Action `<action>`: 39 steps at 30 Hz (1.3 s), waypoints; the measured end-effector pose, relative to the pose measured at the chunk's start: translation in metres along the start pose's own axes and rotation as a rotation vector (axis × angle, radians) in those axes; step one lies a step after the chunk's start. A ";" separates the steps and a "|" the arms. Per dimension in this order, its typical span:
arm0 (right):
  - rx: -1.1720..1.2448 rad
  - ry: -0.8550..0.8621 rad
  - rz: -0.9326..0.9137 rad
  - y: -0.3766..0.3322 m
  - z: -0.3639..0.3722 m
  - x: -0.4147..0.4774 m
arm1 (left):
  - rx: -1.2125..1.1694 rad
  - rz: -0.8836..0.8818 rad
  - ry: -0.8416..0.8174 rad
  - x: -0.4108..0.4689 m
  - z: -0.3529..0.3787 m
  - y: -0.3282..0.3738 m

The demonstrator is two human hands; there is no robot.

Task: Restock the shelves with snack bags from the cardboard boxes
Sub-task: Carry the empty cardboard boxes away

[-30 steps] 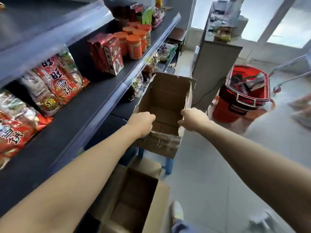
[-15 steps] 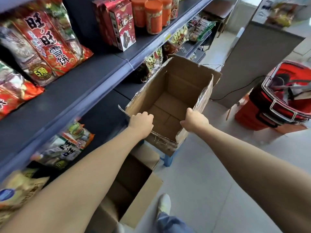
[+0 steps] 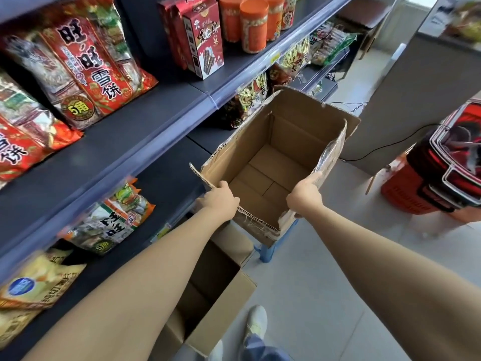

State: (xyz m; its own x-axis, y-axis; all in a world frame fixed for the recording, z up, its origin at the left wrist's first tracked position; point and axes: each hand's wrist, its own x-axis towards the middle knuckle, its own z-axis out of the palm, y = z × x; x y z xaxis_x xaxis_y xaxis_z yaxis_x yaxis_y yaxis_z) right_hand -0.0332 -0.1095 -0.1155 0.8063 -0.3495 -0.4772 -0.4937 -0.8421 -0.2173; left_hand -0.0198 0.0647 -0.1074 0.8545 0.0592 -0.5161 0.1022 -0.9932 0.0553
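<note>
1. From where I stand, the shop aisle has a pale tiled floor (image 3: 338, 282). Dark shelves (image 3: 117, 142) run down its left side, and a grey counter (image 3: 406, 100) stands at the far right.
2. On the upper shelf, big red snack bags (image 3: 86, 71) lean back toward the near end. Red cartons (image 3: 205, 43) and orange-lidded jars (image 3: 253, 27) stand further along, close to the front edge.
3. On the shelf below, a green-and-white bag (image 3: 112, 225) and a yellow bag (image 3: 39, 285) lie near the front edge at the near end.
4. The cardboard box (image 3: 299, 131) sits just off the front edge of that lower shelf. Its top is open and its bare bottom flaps are plain to see. A blue stool (image 3: 270, 250) shows under its near corner, though I cannot tell whether the box rests on it.
5. A second cardboard box (image 3: 221, 308), also open, stands on the floor by the foot of the shelves, partly under the left forearm.
6. Stacked red baskets (image 3: 429, 183) sit on the floor to the right, well apart from the boxes. A black cable (image 3: 390, 144) trails toward the counter.
7. The left hand (image 3: 221, 201) grips the box's near left rim, fingers curled over the cardboard edge.
8. The right hand (image 3: 304, 196) holds the near right corner. Its fingers wrap round the wall and the thumb lies up along the taped flap.
9. A white shoe (image 3: 256, 321) is planted on the floor just beside the second cardboard box.
</note>
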 end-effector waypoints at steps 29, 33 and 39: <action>0.352 0.373 0.304 0.040 -0.068 -0.152 | -0.149 0.298 0.188 -0.121 -0.079 0.039; 0.389 0.451 0.369 0.066 -0.072 -0.181 | -0.108 0.395 0.192 -0.148 -0.080 0.056; 0.397 0.559 0.466 0.111 -0.074 -0.218 | -0.062 0.549 0.186 -0.187 -0.069 0.090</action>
State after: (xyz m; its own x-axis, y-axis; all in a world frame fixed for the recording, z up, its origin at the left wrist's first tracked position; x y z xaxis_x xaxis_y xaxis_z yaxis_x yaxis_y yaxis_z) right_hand -0.2395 -0.1574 0.0276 0.4819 -0.8678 -0.1217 -0.8110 -0.3891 -0.4368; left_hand -0.1352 -0.0292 0.0525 0.8655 -0.4403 -0.2389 -0.3559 -0.8760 0.3254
